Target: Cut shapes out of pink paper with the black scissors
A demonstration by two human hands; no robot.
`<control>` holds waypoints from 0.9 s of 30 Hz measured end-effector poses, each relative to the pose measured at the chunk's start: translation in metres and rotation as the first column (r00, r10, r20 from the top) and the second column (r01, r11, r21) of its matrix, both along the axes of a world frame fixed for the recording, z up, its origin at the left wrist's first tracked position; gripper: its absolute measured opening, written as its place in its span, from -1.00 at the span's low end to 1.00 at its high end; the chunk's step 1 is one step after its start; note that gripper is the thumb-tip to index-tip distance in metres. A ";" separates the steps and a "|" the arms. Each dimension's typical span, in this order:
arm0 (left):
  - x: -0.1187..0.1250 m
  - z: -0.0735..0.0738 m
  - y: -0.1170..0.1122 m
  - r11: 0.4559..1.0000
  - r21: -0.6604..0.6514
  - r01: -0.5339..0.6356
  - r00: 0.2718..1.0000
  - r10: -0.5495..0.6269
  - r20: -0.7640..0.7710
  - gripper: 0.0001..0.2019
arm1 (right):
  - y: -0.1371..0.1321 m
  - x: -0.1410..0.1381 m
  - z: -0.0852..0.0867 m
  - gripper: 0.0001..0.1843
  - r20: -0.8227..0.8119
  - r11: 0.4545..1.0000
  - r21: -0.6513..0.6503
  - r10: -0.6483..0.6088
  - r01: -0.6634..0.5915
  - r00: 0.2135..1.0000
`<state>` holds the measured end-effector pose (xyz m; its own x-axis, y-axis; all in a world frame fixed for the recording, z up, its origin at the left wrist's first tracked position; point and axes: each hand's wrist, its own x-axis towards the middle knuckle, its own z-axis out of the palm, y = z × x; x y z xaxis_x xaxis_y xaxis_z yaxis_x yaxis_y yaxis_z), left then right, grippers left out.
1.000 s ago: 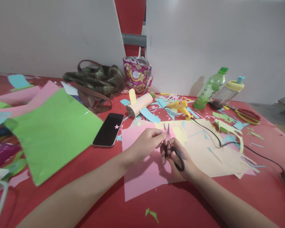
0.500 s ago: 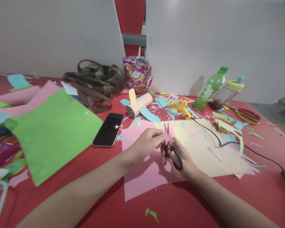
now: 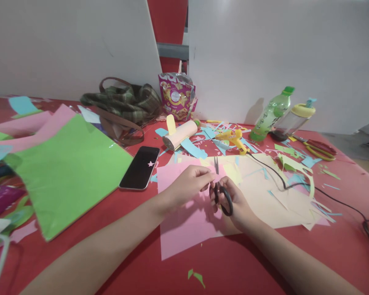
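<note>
My right hand [image 3: 233,200] grips black-handled scissors [image 3: 221,192] whose blades point away from me and are closed. My left hand [image 3: 189,186] pinches a small pink paper piece [image 3: 217,177] right at the blades. Both hands hover over a large pink paper sheet [image 3: 184,229] lying on the red table [image 3: 233,266]. A cream sheet [image 3: 264,192] lies under and right of the pink one.
A black phone [image 3: 140,167] with a pink star lies left of my hands. A green sheet [image 3: 67,168], plaid bag [image 3: 123,104], snack pouch [image 3: 176,95], paper roll [image 3: 180,134], yellow glue gun [image 3: 235,141] with black cord [image 3: 326,196], green bottle [image 3: 272,114], lidded bottle [image 3: 295,119], red scissors [image 3: 321,149] and scraps surround.
The scissor blades have closed from slightly apart on the pink piece. My hands stayed in nearly the same place.
</note>
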<state>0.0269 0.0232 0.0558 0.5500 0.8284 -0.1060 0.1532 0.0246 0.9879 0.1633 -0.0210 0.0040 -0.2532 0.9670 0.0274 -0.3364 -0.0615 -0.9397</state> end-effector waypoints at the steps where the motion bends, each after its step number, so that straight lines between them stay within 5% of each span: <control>1: 0.000 0.000 0.001 1.000 -0.003 0.011 1.000 -0.011 -0.003 -0.70 | 0.000 0.001 0.000 -0.69 -0.013 1.000 -0.006 -0.016 0.016 1.000; 11: -0.007 0.001 0.004 0.974 -0.035 0.224 0.952 -0.226 -0.206 -0.71 | 0.007 0.005 0.006 -0.74 -0.089 0.983 -0.012 -0.184 0.184 0.979; 27: -0.012 0.002 0.011 0.888 0.042 0.459 0.822 -0.406 -0.400 -0.75 | 0.006 0.005 0.004 -0.63 -0.002 0.995 -0.032 -0.092 0.092 0.996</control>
